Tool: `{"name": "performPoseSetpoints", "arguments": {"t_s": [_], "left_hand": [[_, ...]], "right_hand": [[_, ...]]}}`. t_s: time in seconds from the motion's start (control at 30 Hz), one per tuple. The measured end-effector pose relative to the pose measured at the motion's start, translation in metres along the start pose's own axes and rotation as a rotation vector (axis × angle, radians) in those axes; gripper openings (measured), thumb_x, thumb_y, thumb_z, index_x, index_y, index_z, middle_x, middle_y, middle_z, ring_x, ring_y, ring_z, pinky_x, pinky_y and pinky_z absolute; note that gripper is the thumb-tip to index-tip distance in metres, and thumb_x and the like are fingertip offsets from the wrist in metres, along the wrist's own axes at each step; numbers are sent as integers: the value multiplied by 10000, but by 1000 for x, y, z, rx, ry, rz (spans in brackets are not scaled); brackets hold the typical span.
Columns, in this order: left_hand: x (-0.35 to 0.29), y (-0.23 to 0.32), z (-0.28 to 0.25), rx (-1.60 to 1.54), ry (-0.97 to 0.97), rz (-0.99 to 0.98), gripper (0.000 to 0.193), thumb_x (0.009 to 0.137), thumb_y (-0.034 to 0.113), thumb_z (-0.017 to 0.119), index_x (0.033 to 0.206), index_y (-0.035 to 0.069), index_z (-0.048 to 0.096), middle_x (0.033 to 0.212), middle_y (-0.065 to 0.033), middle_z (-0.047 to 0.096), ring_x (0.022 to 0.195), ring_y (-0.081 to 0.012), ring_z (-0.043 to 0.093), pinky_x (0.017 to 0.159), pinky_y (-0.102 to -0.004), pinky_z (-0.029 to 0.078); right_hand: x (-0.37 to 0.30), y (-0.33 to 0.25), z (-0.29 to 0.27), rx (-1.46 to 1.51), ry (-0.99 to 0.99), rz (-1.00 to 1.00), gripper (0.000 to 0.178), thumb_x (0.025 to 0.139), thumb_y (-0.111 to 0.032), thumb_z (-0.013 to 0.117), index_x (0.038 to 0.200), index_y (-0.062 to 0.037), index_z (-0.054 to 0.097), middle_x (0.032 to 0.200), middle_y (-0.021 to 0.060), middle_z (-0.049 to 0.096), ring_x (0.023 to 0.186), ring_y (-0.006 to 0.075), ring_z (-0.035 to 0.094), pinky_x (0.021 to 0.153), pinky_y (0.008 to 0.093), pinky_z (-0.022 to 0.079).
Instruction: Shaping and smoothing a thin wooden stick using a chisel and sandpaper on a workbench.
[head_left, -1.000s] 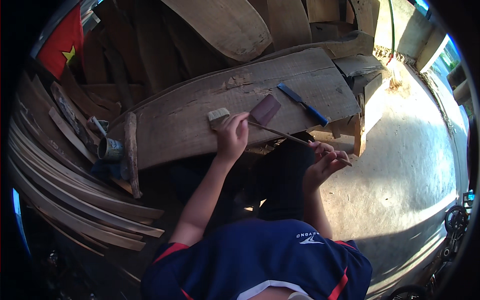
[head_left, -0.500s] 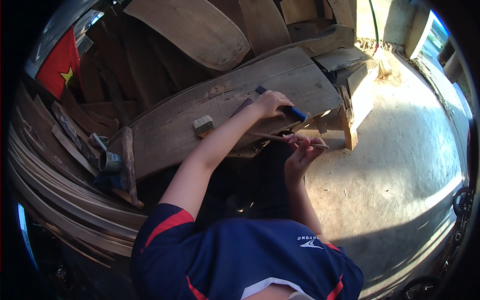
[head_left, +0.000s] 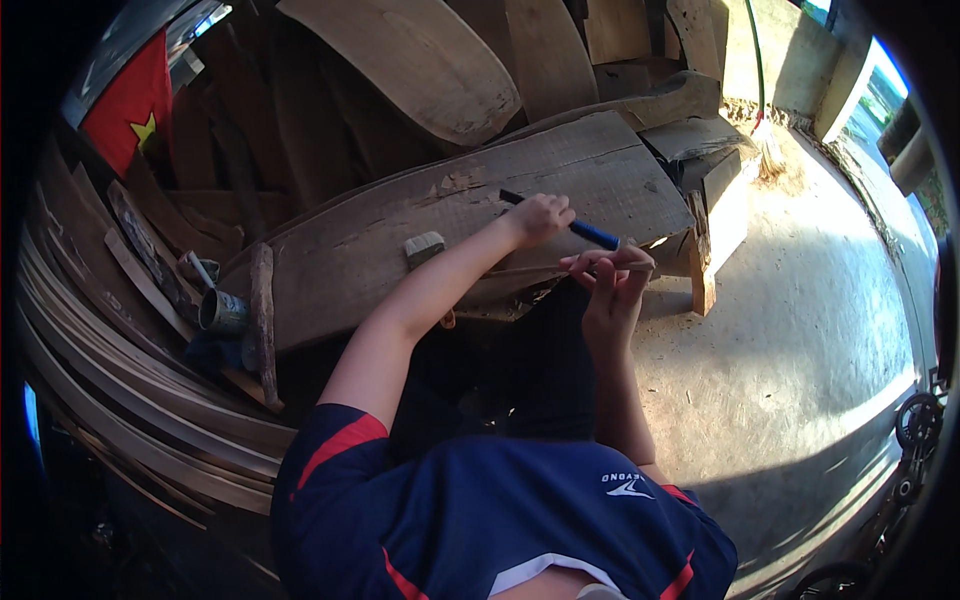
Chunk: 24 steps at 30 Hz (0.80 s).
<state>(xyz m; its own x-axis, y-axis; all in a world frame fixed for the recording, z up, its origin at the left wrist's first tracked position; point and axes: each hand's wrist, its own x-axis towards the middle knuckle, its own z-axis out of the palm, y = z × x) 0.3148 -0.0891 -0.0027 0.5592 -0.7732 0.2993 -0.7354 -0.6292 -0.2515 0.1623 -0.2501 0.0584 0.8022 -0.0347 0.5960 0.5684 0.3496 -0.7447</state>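
My left hand [head_left: 543, 219] is closed around a blue rod-shaped tool [head_left: 597, 235] with a dark end, just above the weathered wooden plank [head_left: 350, 250]. The tool's far tip sticks out past the plank side of my fist, and its blue end points toward my right hand [head_left: 612, 290]. Beyond the plank's near edge, my right hand pinches a thin wooden stick [head_left: 638, 266] between thumb and fingers. The stick reaches left, partly behind my left forearm. Near that forearm, on the plank, sits a pale block-like piece [head_left: 424, 246], possibly brush bristles.
A short rough stick [head_left: 262, 320] lies across the plank's left end, beside a metal can [head_left: 222, 312]. Long bent wooden strips [head_left: 130, 400] are stacked at left. Large boards [head_left: 430, 70] lean behind. A wooden support [head_left: 704, 260] stands at the plank's right end, above concrete floor [head_left: 780, 400].
My left hand has closed more tightly on the blue tool, which has shifted slightly. The dark flat piece under my left wrist no longer shows. My right hand still holds the stick, now nearer the tool.
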Motion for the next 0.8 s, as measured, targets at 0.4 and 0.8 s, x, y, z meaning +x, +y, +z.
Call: {"name": "performPoseSetpoints", "arguments": {"t_s": [0.4, 0.8], "left_hand": [[-67, -32, -185, -937, 1200, -679, 169, 878, 116, 523, 901, 60, 365, 582, 17, 414, 441, -57, 451, 395, -224, 381], [-100, -14, -200, -1663, 1286, -938, 356, 910, 332, 450, 627, 168, 311, 461, 77, 197, 370, -45, 180, 373, -224, 157]], "right_hand": [[50, -8, 53, -161, -163, 62, 104, 916, -19, 386, 991, -25, 314, 782, 118, 564, 738, 189, 630, 694, 314, 528], [65, -19, 101, -299, -293, 37, 103, 895, 3, 372, 986, -43, 357, 717, 117, 573, 723, 221, 645, 632, 324, 503]]}}
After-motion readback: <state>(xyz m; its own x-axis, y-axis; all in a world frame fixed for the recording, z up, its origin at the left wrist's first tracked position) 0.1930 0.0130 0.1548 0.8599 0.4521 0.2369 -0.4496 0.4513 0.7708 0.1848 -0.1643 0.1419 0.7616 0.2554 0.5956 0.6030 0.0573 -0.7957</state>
